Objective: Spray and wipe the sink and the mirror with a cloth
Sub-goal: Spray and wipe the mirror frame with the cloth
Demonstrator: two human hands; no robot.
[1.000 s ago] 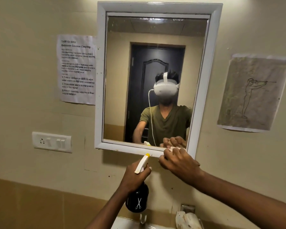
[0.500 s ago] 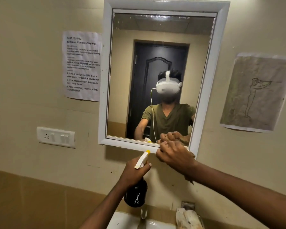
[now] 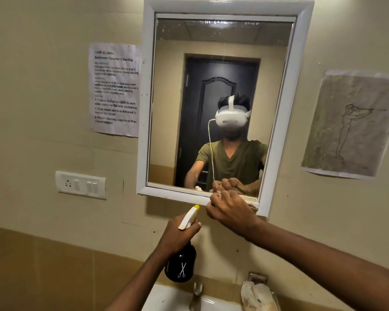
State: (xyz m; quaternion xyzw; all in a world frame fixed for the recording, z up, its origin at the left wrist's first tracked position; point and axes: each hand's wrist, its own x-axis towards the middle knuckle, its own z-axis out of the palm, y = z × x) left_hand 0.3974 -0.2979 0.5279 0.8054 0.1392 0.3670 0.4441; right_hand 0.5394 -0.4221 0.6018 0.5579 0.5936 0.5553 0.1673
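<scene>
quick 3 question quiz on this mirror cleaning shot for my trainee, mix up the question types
1. True or false: the left hand holds the spray bottle.
2. The right hand works at which part of the mirror? A) top edge B) bottom right of the frame C) centre of the glass
3. Fill in: below the hands, a tap stands over the ____.

Key: 1 true; 2 B; 3 sink.
</scene>
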